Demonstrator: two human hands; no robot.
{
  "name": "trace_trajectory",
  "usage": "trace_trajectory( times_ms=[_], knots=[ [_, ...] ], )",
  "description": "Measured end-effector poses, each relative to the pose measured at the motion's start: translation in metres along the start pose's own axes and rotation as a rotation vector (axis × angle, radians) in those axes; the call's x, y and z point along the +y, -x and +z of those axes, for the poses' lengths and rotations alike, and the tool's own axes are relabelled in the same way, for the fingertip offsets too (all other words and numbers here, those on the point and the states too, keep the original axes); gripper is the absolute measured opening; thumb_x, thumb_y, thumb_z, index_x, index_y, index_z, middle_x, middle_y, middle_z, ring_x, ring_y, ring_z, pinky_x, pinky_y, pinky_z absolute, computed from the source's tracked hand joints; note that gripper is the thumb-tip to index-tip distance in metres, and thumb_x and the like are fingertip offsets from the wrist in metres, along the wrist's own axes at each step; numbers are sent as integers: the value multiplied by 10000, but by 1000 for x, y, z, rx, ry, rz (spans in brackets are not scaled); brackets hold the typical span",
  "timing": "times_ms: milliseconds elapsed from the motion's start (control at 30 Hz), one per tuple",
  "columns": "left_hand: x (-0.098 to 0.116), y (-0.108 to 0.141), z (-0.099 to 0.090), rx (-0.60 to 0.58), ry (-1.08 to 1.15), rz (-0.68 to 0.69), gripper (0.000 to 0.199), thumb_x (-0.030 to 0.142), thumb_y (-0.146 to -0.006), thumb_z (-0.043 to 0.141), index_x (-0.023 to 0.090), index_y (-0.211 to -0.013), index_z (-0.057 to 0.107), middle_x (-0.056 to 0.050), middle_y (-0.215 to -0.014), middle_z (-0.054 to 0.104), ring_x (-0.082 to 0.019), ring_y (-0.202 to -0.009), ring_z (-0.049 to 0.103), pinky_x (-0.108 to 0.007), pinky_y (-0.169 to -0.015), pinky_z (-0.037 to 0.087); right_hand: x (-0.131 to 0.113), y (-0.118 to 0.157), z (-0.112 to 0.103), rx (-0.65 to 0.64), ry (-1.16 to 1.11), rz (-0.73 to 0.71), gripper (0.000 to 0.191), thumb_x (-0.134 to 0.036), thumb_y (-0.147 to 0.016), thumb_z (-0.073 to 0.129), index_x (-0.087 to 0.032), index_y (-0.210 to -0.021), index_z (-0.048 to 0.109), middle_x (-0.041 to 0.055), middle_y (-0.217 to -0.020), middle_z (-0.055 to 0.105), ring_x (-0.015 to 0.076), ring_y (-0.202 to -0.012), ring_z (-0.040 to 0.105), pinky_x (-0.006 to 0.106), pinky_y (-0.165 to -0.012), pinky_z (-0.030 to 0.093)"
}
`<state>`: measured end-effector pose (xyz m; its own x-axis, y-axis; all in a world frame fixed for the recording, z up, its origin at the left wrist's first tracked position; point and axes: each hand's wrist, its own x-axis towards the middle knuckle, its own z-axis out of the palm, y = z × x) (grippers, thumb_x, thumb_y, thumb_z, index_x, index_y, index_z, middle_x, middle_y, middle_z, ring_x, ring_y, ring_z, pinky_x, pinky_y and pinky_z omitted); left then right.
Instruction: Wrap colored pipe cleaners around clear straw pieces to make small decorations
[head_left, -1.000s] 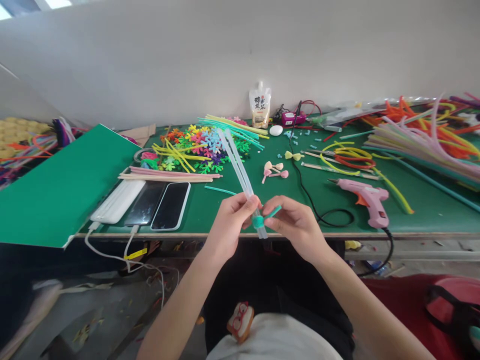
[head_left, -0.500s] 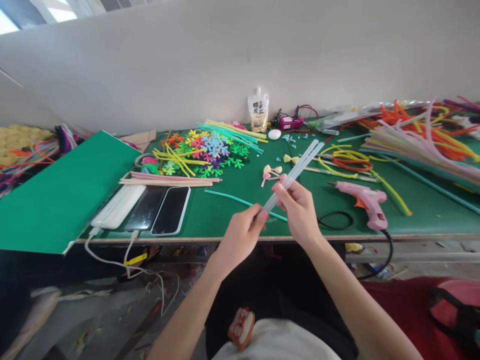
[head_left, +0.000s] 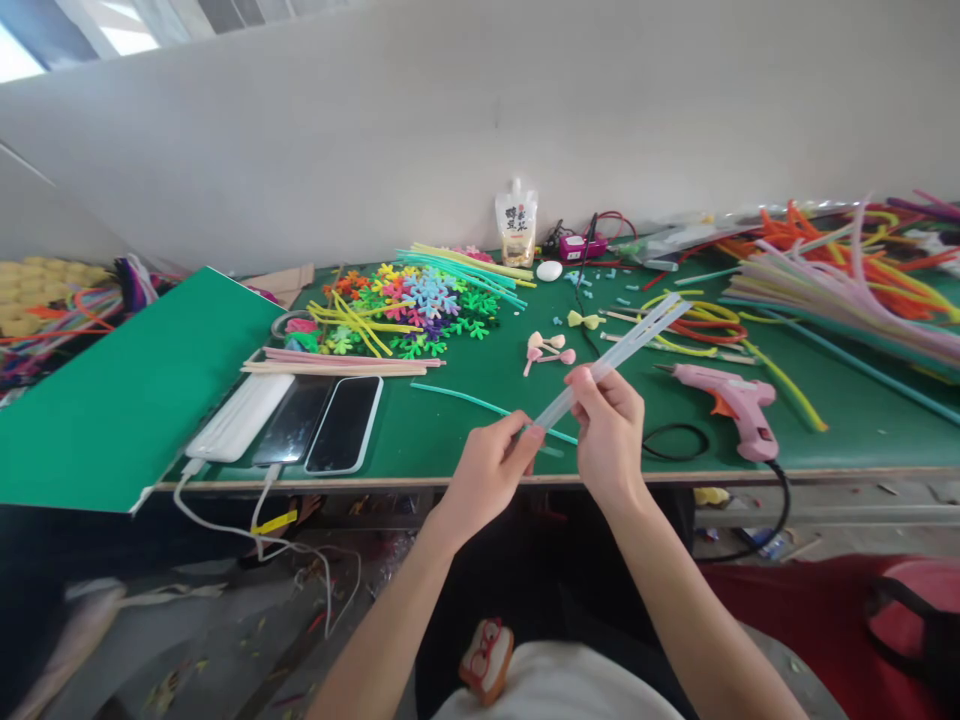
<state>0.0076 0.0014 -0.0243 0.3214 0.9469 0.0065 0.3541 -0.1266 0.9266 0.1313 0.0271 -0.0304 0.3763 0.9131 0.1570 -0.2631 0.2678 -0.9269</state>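
At six o'clock on the green bench (head_left: 465, 440), just over its near edge, two hands share a bundle of clear sticks (head_left: 637, 335). The left hand (head_left: 489, 465) pinches the near end between thumb and fingers; the right hand (head_left: 609, 430) grips farther along, its thumb laid over the sticks and its fingers curled beneath. The bundle slants up toward two o'clock, its free end showing a narrow gap between sticks. A teal strip (head_left: 469, 398) lies on the bench just beyond the left hand.

The step in hand seems to be gathering and evening up the sticks; the next move probably calls for a steady pinch, as such smooth lengths could slide apart.

At twelve o'clock a pouch (head_left: 517, 228) bears bold dark Chinese characters, too soft to read surely. Toward one o'clock, a magenta box (head_left: 573, 248) carries a small white label, illegible. At eight o'clock, the yellow tag (head_left: 276, 523) on a white cable (head_left: 327, 590) shows no readable writing. No brand shows on the pink glue gun (head_left: 739, 395) at three o'clock.
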Motion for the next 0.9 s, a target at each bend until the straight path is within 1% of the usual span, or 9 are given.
trace_trajectory(
  times_ms=[167,267,300,367,433,533,633,733,900],
  knots=[
    [3,6,1,-25,84,-13,320,405,-877,384,168,-677,461,57,-490,460,-64,-460,415,-179,-483,312,-12,-10,-3,127,-34,-75,199,-321,-697,641,-155,-621,562,-60,-515,356,53,-460,274,206,-429,216],
    [3,7,-2,11,94,-16,359,370,-883,376,163,-593,423,47,-481,448,-62,-463,409,-178,-482,317,-26,-22,-8,269,-83,-238,225,-309,-726,613,-174,-588,497,-67,-529,328,53,-442,225,211,-422,222],
    [3,6,-3,22,103,-19,361,359,-885,370,163,-585,418,44,-488,452,-61,-462,407,-178,-479,320,-31,-25,-9,276,-83,-290,228,-305,-742,598,-179,-587,488,-65,-537,332,55,-440,217,216,-426,240],
    [4,1,-4,41,151,-8,303,352,-884,367,166,-660,452,39,-535,483,-63,-466,418,-179,-475,336,-38,-28,-8,230,-40,-366,217,-302,-764,582,-184,-602,501,-55,-553,354,62,-446,235,227,-433,254],
    [5,-6,-4,73,232,47,216,370,-875,385,175,-866,479,32,-624,530,-71,-504,462,-186,-502,379,-41,-26,-4,175,8,-379,199,-315,-779,569,-187,-634,519,-44,-573,382,66,-457,269,232,-432,249],
    [5,-14,1,66,294,110,300,421,-857,412,181,-1034,450,18,-690,557,-75,-512,477,-192,-499,399,-37,-20,2,112,53,-322,204,-337,-790,556,-190,-653,522,-42,-574,384,67,-461,294,232,-431,251],
    [5,-16,6,75,219,121,274,430,-861,401,173,-867,496,40,-581,507,-60,-443,412,-176,-427,315,-30,-18,3,69,59,-263,217,-343,-787,562,-186,-643,521,-47,-550,368,63,-457,291,228,-430,249],
    [4,-15,9,121,113,133,299,382,-867,401,166,-670,463,55,-488,424,-53,-427,369,-179,-429,265,-24,-19,2,72,53,-223,210,-332,-780,574,-181,-640,534,-53,-521,345,62,-453,283,225,-427,239],
    [6,-14,11,116,92,134,326,371,-865,404,170,-610,420,63,-460,337,-57,-430,301,-203,-437,223,-20,-19,4,96,20,-208,213,-299,-777,578,-170,-615,526,-62,-493,325,58,-447,274,220,-422,223]
  ],
)
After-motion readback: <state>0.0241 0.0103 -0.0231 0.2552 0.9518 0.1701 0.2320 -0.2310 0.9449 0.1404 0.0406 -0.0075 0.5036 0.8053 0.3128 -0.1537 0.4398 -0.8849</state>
